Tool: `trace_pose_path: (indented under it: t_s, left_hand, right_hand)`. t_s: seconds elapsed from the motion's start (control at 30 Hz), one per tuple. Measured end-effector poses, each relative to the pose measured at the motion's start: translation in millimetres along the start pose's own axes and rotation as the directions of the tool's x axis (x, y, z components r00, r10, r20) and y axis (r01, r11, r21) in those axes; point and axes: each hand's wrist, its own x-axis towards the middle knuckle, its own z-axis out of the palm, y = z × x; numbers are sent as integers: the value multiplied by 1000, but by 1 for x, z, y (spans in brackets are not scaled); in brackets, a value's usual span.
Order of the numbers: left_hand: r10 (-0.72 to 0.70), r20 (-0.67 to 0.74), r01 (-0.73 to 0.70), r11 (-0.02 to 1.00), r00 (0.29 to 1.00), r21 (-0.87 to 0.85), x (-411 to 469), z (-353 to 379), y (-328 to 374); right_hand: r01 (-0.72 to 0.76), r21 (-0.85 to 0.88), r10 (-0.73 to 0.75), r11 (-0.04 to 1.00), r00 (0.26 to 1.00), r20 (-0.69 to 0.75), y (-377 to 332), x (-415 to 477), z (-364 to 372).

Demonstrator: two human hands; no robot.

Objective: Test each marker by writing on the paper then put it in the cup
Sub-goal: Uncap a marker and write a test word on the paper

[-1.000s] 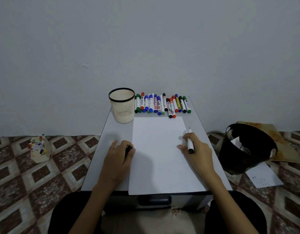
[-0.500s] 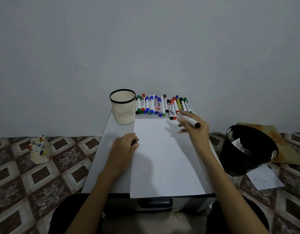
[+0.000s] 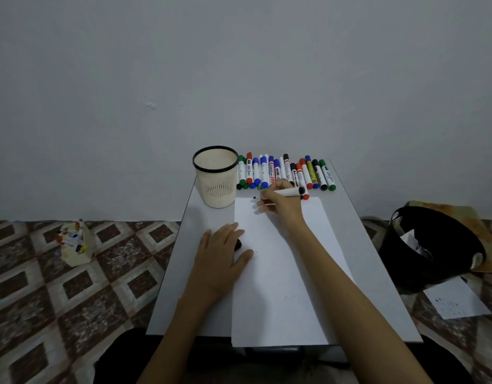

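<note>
Gripping marker (image 3: 289,192), right hand (image 3: 280,203) sits near cup (image 3: 215,178) (mesh).

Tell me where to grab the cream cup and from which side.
Grip the cup around its slatted wall, just under the black rim, coming from its left: it stands upright, and the row of markers and the right hand crowd its right.

Black bin (image 3: 397,259) right of the table (image 3: 355,245) — small box (image 3: 75,250) left.

bare left hand (image 3: 221,253), bare right hand (image 3: 282,202), bare forearms (image 3: 350,295), dark trousers (image 3: 120,356) over both knees
</note>
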Motion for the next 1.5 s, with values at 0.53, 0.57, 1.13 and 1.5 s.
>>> trace_pose_path:
  t_s: [0.53, 0.57, 1.13, 1.5]
  left_hand:
    - [-28, -40, 25, 997, 999, -78, 1, -3, 1]
    - [-27, -41, 24, 996, 999, -81, 1, -3, 1]
    - [1, -45, -6, 995, 999, -101, 1, -6, 3]
    - [-5, -57, -2, 993, 998, -120, 1, -3, 0]
  right_hand:
    - [72, -217, -62, 973, 997, 53, 21, 51, 35]
    - [77, -214, -65, 974, 996, 62, 22, 52, 35]
    - [129, -280, -123, 951, 992, 39, 27, 53, 33]
    - [155, -317, -127, 936, 986, 109, 28, 51, 33]
